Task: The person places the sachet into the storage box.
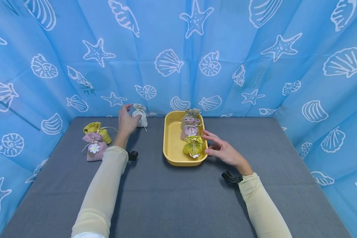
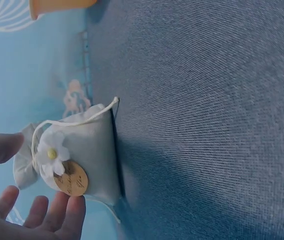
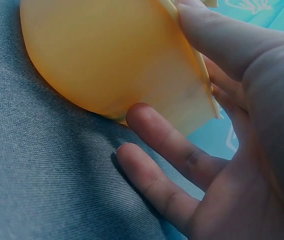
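Fingers (image 1: 126,107) loosely spread, my left hand (image 1: 128,124) reaches round the white drawstring pouch (image 1: 141,119), which stands on the gray tablecloth (image 1: 178,205), left of the yellow tray (image 1: 173,145). My right hand (image 1: 225,153) is at the tray's right rim, near the three drawstring pouches (image 1: 193,147) inside. In the left wrist view, my thumb is beside the pouch's gathered neck, my other fingertips by its round tag (image 2: 73,180); I cannot tell whether they press. In the right wrist view, my thumb touches the rim, two fingers extended unclenched beside the wall.
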Demonstrator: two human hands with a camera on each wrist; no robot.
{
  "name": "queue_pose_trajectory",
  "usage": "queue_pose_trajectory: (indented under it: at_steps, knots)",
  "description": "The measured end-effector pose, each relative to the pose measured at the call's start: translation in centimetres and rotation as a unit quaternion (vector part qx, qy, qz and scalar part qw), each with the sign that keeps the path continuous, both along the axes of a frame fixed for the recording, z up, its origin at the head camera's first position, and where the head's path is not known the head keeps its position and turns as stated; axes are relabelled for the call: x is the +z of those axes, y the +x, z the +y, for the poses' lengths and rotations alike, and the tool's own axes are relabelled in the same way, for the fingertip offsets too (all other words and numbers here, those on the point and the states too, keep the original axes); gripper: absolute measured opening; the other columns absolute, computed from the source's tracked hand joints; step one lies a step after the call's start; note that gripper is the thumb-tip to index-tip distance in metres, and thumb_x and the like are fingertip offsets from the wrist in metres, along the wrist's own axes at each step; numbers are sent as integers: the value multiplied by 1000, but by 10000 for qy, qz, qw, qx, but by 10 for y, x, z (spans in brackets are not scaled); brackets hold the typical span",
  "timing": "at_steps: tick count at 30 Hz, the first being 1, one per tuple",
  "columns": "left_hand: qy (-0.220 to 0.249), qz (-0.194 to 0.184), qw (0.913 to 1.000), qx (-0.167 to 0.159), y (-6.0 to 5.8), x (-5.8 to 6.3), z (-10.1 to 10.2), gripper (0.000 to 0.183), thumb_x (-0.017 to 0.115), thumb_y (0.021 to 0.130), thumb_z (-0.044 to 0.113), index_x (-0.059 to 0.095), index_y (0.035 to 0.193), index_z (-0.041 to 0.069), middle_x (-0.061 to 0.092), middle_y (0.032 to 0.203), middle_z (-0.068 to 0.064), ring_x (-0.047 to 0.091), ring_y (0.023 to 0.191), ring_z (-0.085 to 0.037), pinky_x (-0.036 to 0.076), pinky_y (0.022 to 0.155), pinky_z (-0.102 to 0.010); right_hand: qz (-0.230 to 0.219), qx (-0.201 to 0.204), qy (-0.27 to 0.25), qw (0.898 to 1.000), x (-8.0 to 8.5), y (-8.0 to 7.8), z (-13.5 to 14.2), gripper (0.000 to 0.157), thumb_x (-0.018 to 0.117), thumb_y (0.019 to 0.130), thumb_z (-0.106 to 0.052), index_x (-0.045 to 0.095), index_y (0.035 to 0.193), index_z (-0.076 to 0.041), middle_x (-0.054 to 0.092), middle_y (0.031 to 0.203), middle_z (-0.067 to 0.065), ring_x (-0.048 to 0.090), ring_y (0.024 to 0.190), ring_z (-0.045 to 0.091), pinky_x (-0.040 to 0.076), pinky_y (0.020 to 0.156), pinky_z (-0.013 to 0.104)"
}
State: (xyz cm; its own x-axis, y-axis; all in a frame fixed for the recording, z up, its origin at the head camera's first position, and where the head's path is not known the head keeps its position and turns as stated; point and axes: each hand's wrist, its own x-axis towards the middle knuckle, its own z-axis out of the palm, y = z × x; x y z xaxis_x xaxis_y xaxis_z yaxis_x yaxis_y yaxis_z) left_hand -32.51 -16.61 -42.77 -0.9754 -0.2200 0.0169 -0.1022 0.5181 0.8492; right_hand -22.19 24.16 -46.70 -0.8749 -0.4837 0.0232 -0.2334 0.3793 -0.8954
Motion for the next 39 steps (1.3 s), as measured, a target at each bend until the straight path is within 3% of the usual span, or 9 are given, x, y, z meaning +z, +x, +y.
queue_pose_trajectory:
  at_steps: [7, 11, 16, 22, 29, 35, 39]
  knots:
    - [160, -328, 9993, 40, 2, 2, 0, 85, 67, 98, 33, 13, 162, 15, 35, 159, -20, 44, 142, -40, 45, 110, -57, -11, -3, -13, 10000, 1, 0, 0, 56, 68, 99, -20, 49, 152, -19, 19, 172, 1, 58, 117, 26, 53, 86, 27]
    - [134, -493, 9986, -122, 3, 1, -1, 87, 65, 99, 36, 9, 163, 16, 43, 158, -19, 49, 138, -40, 47, 107, -57, -44, -25, -9, 10000, 1, 0, 0, 55, 68, 99, -21, 49, 151, -22, 20, 172, -2, 58, 118, 27, 53, 88, 27]
    - [-234, -424, 9981, -375, 3, -2, -1, 72, 60, 102, 35, 25, 160, 9, 53, 147, -21, 56, 130, -39, 51, 102, -55, -52, 0, -33, 10000, -1, -2, 0, 55, 67, 100, -21, 49, 151, -23, 19, 172, -4, 58, 119, 30, 54, 88, 27]
    - [-945, -291, 9928, -671, 3, -3, -3, 50, 56, 105, 34, 54, 144, 4, 63, 128, -21, 61, 101, -33, 51, 83, -47, -41, 10, -56, 10000, -1, -1, -1, 55, 68, 99, -21, 49, 151, -22, 20, 172, -3, 58, 118, 29, 54, 88, 27]
    - [-1346, -339, 9885, -595, 8, 4, -4, 56, 57, 104, 40, 52, 148, 6, 67, 126, -19, 59, 88, -27, 49, 76, -43, -13, -18, -37, 10000, 0, 0, -1, 55, 68, 99, -20, 49, 151, -20, 20, 172, -1, 60, 113, 25, 54, 85, 27]
    - [-1441, -106, 9879, -566, 11, 14, -1, 51, 60, 103, 41, 59, 141, 7, 66, 93, -9, 51, 63, -18, 43, 60, -34, -42, -9, -6, 10000, 1, 1, -1, 55, 67, 100, -21, 49, 151, -22, 20, 172, -3, 59, 113, 29, 54, 85, 27]
    - [-1396, 235, 9882, -587, 11, 21, 2, 35, 63, 101, 40, 69, 112, 7, 57, 70, -3, 48, 55, -15, 41, 52, -32, -55, -2, 0, 10000, 1, 0, 0, 55, 67, 100, -21, 49, 152, -22, 19, 172, -4, 59, 112, 30, 54, 83, 28]
